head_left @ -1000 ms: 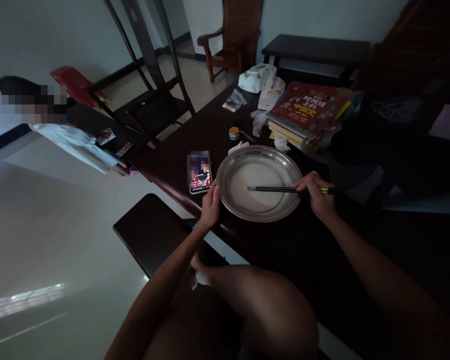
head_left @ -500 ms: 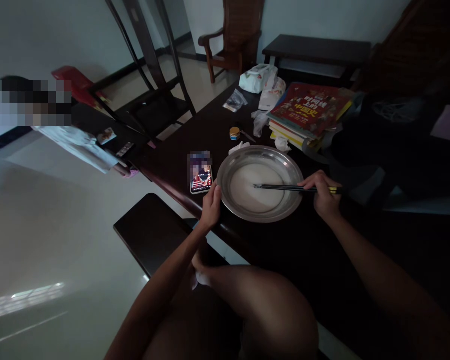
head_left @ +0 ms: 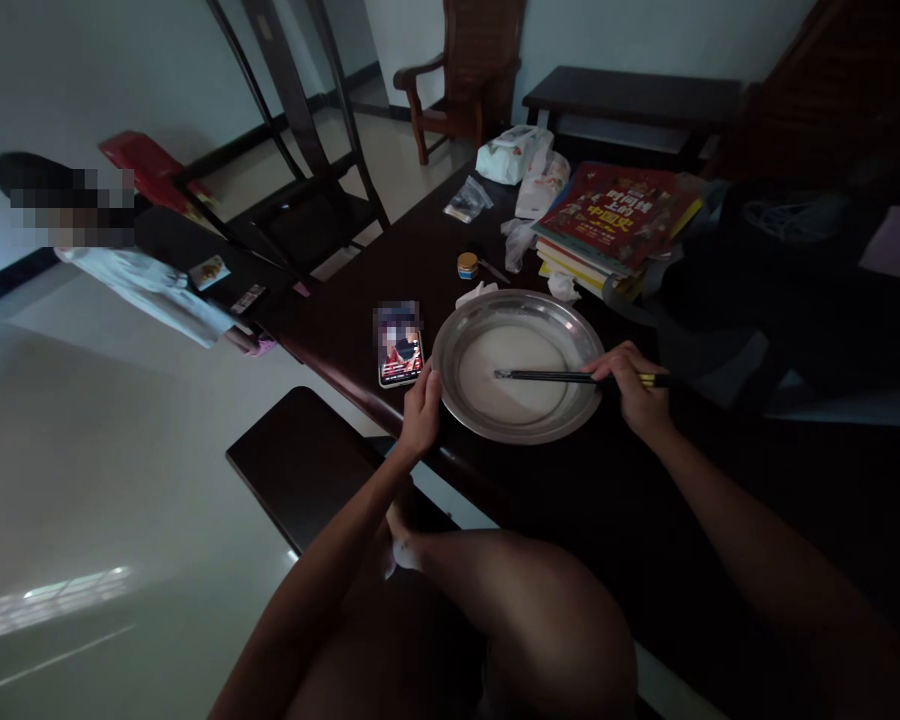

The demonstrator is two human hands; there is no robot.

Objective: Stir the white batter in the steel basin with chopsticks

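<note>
Head view: your hands work a steel pan (head_left: 450, 372) on the dark tabletop (head_left: 360, 330).
Your left hand (head_left: 421, 412) grips the pan's near rim; your right hand (head_left: 634, 390) pinches black chopsticks (head_left: 547, 377), tips in the pale, smooth batter (head_left: 506, 350) filling the shallow round pan. A phone (head_left: 400, 358) lies just beside it.

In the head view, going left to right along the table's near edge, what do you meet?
Phone → left hand gripping the rim of the metal basin → black chopsticks reaching over the basin → right hand holding them.
</note>
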